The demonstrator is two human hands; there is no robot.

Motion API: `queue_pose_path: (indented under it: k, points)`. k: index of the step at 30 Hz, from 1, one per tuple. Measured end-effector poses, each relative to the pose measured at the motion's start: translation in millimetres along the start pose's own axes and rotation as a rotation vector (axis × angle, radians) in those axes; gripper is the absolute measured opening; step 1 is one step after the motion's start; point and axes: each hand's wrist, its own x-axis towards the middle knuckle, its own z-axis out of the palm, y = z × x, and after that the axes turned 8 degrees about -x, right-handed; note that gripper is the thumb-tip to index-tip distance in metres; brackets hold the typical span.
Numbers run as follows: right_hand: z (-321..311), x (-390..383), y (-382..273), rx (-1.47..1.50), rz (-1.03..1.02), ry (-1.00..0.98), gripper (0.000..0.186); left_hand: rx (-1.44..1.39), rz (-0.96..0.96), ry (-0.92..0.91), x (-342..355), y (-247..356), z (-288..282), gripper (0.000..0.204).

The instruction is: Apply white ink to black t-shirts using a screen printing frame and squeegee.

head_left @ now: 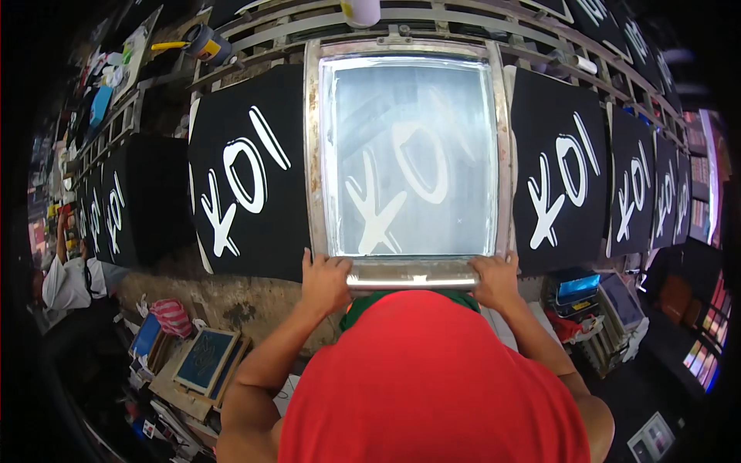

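Two hands, wide apart: your left hand (326, 281) and right hand (496, 278) curl fingers over the near corners of that scuffed, pale-meshed rectangular frame (313, 139), presumably steadying it evenly. It lies between black cloth panels (559, 170) with white lettering, likely laid flat to keep prints clean; beyond, a yellow-handled dark tub (207, 45).

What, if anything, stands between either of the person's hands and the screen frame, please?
Nothing visible does: the left hand and right hand are directly on the near corners of the screen frame.
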Motion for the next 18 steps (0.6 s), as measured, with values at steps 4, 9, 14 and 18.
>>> queue_pose_path:
  k: [4, 9, 14, 18]
  points:
    - [-27.6, 77.3, 28.0, -0.089, 0.034, 0.018, 0.053, 0.181, -0.002, -0.154, 84.3, -13.3, -41.8, 0.047]
    - [-133.1, 249.7, 57.5, -0.174, 0.1, 0.238, 0.041, 0.251, -0.012, 0.164, 259.5, -31.6, -114.4, 0.04]
    - [-163.0, 330.8, 84.0, -0.243, 0.123, 0.389, 0.039, 0.269, -0.038, 0.302, 334.1, -38.3, -136.6, 0.039]
    - [-143.6, 264.9, 65.4, -0.198, 0.085, 0.258, 0.042, 0.293, -0.06, 0.188, 266.9, -25.9, -117.5, 0.038]
